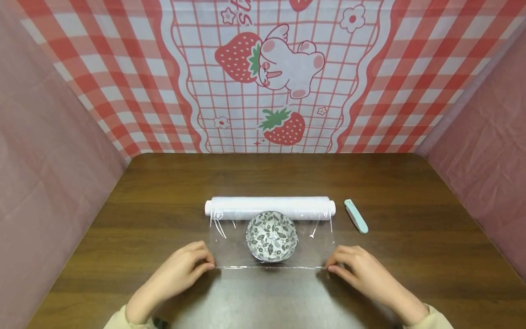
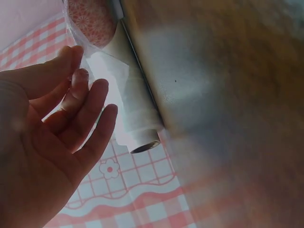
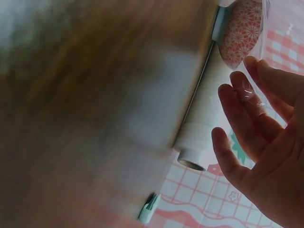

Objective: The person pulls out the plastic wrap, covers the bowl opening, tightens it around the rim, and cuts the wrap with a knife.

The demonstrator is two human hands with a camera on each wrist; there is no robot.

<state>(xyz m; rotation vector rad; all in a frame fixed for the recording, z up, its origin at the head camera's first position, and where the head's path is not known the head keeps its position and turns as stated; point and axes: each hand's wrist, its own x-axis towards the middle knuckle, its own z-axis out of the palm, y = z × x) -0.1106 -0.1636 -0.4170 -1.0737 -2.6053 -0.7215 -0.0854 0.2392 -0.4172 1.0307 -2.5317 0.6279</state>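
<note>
A clear sheet of cling film [image 1: 230,251] runs from a white cling film roll [image 1: 269,202] towards the person, across a bowl [image 1: 271,236]. The bowl has dark leaves and flowers inside; in the left wrist view its outer wall [image 2: 92,21] shows a red pattern. My left hand [image 1: 181,265] pinches the film's near left corner between thumb and fingertips. At the near right corner, my right hand [image 1: 363,272] pinches the film likewise. The film's front edge stretches straight between both hands, just in front of the bowl. In the right wrist view, film clings near the fingers [image 3: 244,92].
A pale green utility knife [image 1: 356,216] lies right of the roll on the brown wooden table [image 1: 164,183]. Behind the table hangs a red-and-white checked cloth [image 1: 197,91] with strawberries. Pink cloth walls [image 1: 53,151] stand at both sides.
</note>
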